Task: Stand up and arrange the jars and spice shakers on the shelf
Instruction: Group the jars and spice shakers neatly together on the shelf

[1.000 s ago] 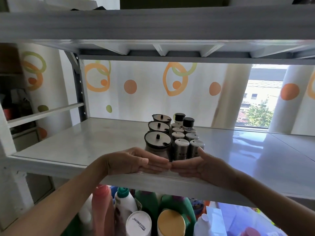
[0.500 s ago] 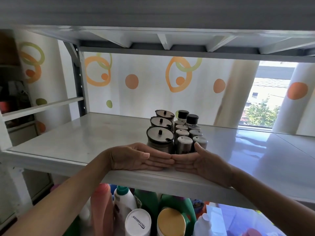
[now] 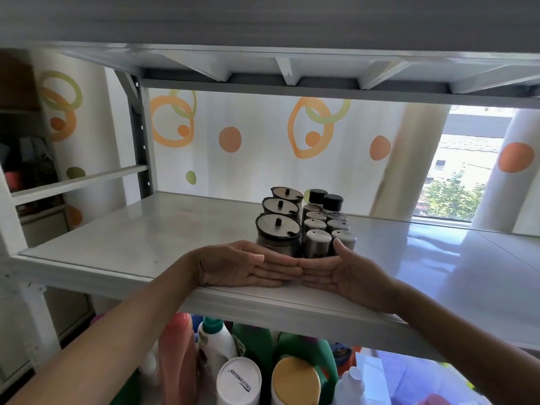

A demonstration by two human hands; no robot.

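- One grey shelf [image 3: 146, 247] carries everything. Its top looks smooth and glossy, so I judge things will slide on it with a push rather than need lifting.
- Two hands stand on their little-finger edges near the front edge of the shelf. The left hand [image 3: 242, 266] and right hand [image 3: 347, 273] have straight fingers and meet at the fingertips. They grip nothing and form a low wall in front of the group. Whether they touch the front row I cannot tell.
- Three jars [image 3: 277, 232] stand upright in a file running from front to back, on the left of the group and around the middle of the shelf's width. They have clear bodies and wide dark-rimmed lids with a small knob. They look like glass and are probably the heaviest pieces, so knocks against each other should be avoided. Take one round the body below the lid. The knob may lift the lid alone.
- Six steel-topped shakers [image 3: 316, 242] stand in two files just right of the jars, packed close. They look narrow, light and stiff, with smooth metal sides that may slip. Being tall for their base, they are likely to tip if pushed high up. Push them low, or pinch them at mid-body.
- Two black-capped shakers [image 3: 318, 197] stand at the back of those files. Hold them by the body, not the cap.
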